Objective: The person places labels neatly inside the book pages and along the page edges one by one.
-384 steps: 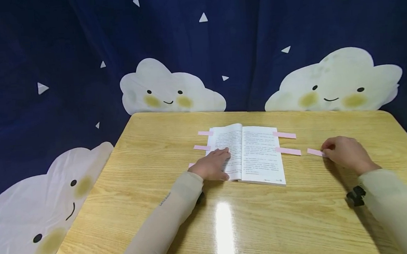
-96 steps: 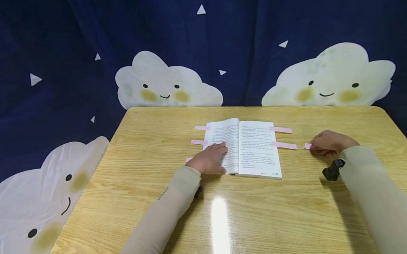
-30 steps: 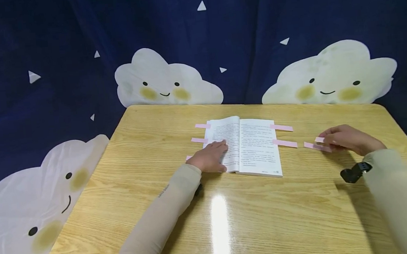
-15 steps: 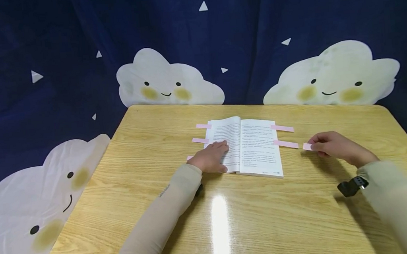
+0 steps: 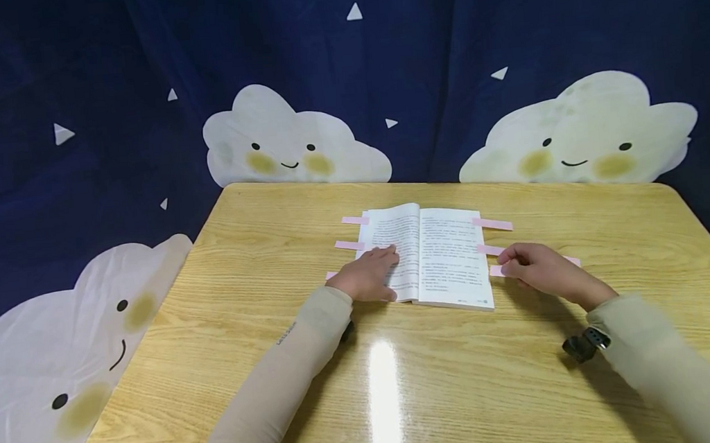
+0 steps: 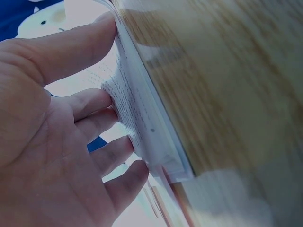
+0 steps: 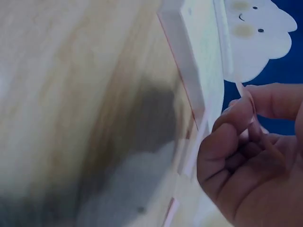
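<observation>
An open book [image 5: 453, 269] lies on the wooden table, pink paper strips sticking out past both side edges. My left hand [image 5: 365, 276] rests on its left page, fingers spread; in the left wrist view the fingertips and thumb touch the curved page [image 6: 132, 109]. Between thumb and forefinger, my right hand [image 5: 540, 271] pinches a pink sticky strip [image 5: 495, 271], its free end right at the right page's edge. That strip [image 7: 241, 89] stands upright from the pinch in the right wrist view. Above it, two strips, an upper one [image 5: 494, 224] and a lower one [image 5: 490, 249], project from this page.
Another pink strip [image 5: 574, 260] lies on the table, partly hidden behind my right hand. On the book's left side are an upper strip [image 5: 353, 220], a middle strip [image 5: 347, 246] and a mostly covered one [image 5: 330, 275]. A dark blue cloud-print curtain [image 5: 418, 70] hangs behind the table.
A second ago my right hand held the short strip over the one on the table; it has since moved left to the book's right edge with it. The left hand stays on the page.
</observation>
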`<move>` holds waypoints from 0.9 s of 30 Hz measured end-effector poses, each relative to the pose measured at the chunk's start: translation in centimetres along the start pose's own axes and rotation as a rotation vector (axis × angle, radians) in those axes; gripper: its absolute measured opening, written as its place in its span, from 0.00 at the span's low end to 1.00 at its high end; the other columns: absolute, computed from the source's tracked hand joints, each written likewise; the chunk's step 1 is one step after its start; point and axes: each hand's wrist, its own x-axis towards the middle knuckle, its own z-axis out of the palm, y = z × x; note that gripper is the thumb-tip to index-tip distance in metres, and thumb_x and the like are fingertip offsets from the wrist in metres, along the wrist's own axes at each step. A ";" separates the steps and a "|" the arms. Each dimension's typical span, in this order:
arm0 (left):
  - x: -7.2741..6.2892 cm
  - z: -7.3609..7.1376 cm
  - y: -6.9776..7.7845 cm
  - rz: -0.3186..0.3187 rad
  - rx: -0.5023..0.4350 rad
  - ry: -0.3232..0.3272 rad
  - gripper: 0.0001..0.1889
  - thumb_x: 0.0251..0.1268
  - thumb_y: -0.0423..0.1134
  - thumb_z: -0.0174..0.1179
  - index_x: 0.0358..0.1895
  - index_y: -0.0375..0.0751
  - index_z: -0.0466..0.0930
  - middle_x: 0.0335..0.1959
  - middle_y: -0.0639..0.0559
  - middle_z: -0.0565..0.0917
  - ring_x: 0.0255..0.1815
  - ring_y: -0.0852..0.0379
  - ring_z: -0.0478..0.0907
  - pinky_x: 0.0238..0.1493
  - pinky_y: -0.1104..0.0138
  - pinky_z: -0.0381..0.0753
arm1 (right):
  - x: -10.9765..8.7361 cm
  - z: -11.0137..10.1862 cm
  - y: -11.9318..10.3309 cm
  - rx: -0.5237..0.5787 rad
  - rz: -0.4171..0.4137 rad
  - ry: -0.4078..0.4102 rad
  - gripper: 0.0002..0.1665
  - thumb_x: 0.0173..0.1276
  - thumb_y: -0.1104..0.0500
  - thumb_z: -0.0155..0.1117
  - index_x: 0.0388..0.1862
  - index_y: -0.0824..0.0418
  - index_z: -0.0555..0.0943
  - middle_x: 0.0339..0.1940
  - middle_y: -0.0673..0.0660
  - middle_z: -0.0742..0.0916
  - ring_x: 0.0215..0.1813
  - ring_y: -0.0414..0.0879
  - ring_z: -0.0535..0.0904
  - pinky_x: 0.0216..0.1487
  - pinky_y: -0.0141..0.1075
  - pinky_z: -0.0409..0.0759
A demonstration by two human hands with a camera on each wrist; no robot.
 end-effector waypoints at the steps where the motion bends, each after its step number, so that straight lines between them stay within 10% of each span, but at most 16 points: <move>1: 0.0 0.0 0.0 -0.002 -0.001 -0.002 0.40 0.67 0.49 0.63 0.79 0.48 0.54 0.84 0.55 0.46 0.84 0.50 0.44 0.83 0.58 0.50 | 0.0 0.2 0.0 0.005 -0.010 0.004 0.16 0.76 0.59 0.53 0.53 0.69 0.76 0.24 0.54 0.74 0.25 0.40 0.68 0.25 0.34 0.68; 27: 0.2 0.1 -0.1 -0.006 0.017 -0.007 0.41 0.67 0.50 0.62 0.79 0.49 0.53 0.84 0.55 0.45 0.84 0.51 0.45 0.83 0.57 0.52 | 0.1 2.3 0.9 -0.004 -0.145 -0.022 0.09 0.75 0.58 0.57 0.44 0.62 0.80 0.28 0.54 0.78 0.28 0.38 0.70 0.30 0.31 0.70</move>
